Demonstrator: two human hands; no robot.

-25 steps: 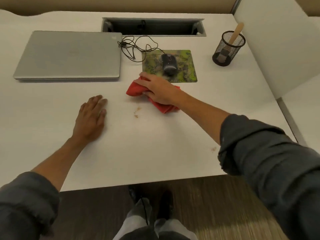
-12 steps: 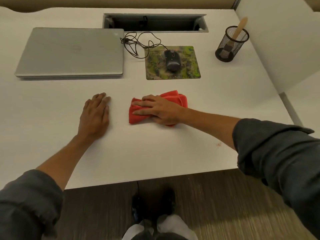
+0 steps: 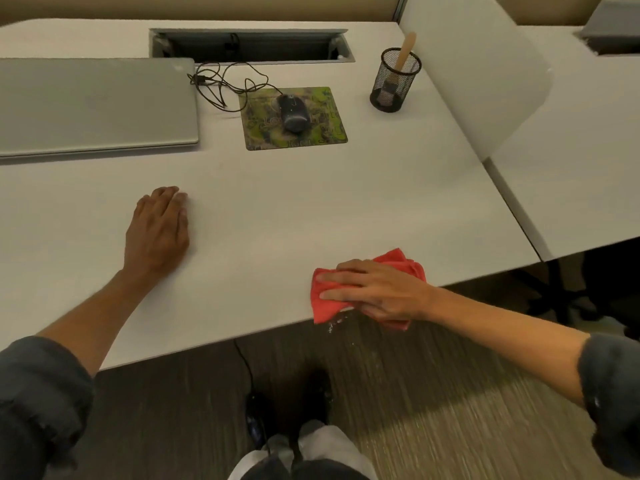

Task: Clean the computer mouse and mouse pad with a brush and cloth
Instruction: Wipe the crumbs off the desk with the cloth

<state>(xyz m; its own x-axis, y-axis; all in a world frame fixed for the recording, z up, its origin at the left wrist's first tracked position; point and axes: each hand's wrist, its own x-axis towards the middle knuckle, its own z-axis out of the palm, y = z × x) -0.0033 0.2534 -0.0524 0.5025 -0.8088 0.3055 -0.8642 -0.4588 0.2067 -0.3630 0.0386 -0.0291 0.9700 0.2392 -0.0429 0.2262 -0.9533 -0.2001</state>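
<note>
Across the white desk (image 3: 277,209), the right hand (image 3: 377,292), fingers flat on the red cloth (image 3: 327,306), has swept crumbs (image 3: 330,325) off the near edge, likely the final tidy-up, while the left hand (image 3: 157,230) rests flat and the mouse (image 3: 293,114) sits on its pad (image 3: 325,129) toward the far edge.

Desk (image 3: 294,202) lies open midway; laptop (image 3: 93,105), mouse pad (image 3: 327,133) and mesh cup (image 3: 394,86) line the back, divider panel (image 3: 485,81) right

There is one laptop (image 3: 93,102), one mouse (image 3: 293,114), one mouse pad (image 3: 325,133) and one red cloth (image 3: 325,306). One mesh cup (image 3: 391,91) holds one brush (image 3: 406,50). One tangled cable (image 3: 221,81) is in view. Two hands show: one left hand (image 3: 157,233), one right hand (image 3: 384,292). Two desks appear, the main desk (image 3: 277,209) and a second desk (image 3: 571,161), with one divider panel (image 3: 485,81) between.
</note>
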